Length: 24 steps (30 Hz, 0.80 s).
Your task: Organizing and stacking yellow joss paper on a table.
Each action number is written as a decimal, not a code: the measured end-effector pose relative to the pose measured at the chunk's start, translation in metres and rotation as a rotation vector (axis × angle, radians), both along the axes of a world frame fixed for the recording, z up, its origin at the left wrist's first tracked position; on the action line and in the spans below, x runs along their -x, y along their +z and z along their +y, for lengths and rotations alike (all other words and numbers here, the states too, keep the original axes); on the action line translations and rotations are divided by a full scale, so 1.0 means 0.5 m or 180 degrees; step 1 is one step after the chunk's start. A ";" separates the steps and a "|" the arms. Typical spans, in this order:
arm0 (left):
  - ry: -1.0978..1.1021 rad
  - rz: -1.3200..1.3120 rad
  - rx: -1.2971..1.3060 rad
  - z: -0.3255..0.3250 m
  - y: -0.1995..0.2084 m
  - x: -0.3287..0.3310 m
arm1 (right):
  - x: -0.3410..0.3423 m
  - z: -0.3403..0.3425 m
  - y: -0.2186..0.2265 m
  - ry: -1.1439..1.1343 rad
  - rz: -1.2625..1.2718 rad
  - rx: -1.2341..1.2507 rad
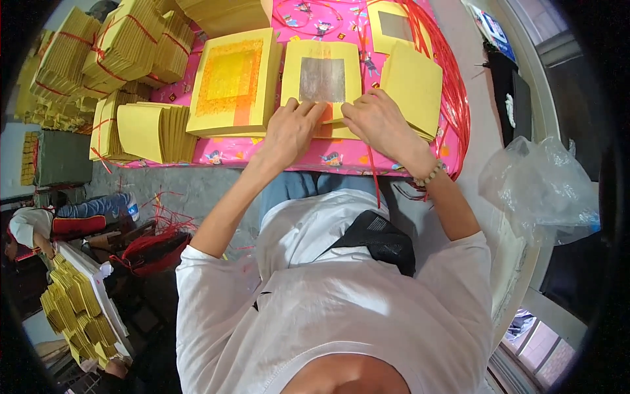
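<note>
A yellow paper sheet (352,72) with a silver square in its middle lies in front of me on the pink table. My left hand (293,131) has its fingers bent over the sheet's near edge, by an orange strip. At the right part of that same edge, my right hand (384,125) grips the paper with closed fingers, its thumb hidden underneath. A yellow stack (426,85) stands just right of it, partly behind the hand. Close on the left is a thick stack of yellow paper (197,72) printed with a bright orange and yellow square.
Bundles of yellow paper tied with red string (125,46) crowd the table's left. Long red strings (453,98) hang along its right edge. A clear plastic bag (538,184) sits at the right. Another person (33,223) works at a white table (105,289) on the far left.
</note>
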<state>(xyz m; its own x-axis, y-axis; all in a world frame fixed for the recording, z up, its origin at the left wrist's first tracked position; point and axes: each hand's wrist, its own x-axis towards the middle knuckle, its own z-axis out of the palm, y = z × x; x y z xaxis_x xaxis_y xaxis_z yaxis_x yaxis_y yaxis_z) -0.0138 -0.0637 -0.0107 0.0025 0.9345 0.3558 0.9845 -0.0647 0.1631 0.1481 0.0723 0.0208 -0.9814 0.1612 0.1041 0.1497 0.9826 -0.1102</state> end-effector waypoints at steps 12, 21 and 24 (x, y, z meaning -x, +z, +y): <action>0.0595 -0.0782 -0.0512 0.009 0.157 0.013 | -0.018 -0.037 0.042 -0.1348 0.2179 0.2905; 0.0639 -0.1613 -0.0535 -0.058 0.237 -0.031 | 0.017 -0.021 0.025 -0.0547 0.2594 0.4548; 0.0281 -0.3039 -0.0085 -0.068 0.232 -0.029 | 0.009 -0.038 0.048 -0.0383 0.2295 0.5545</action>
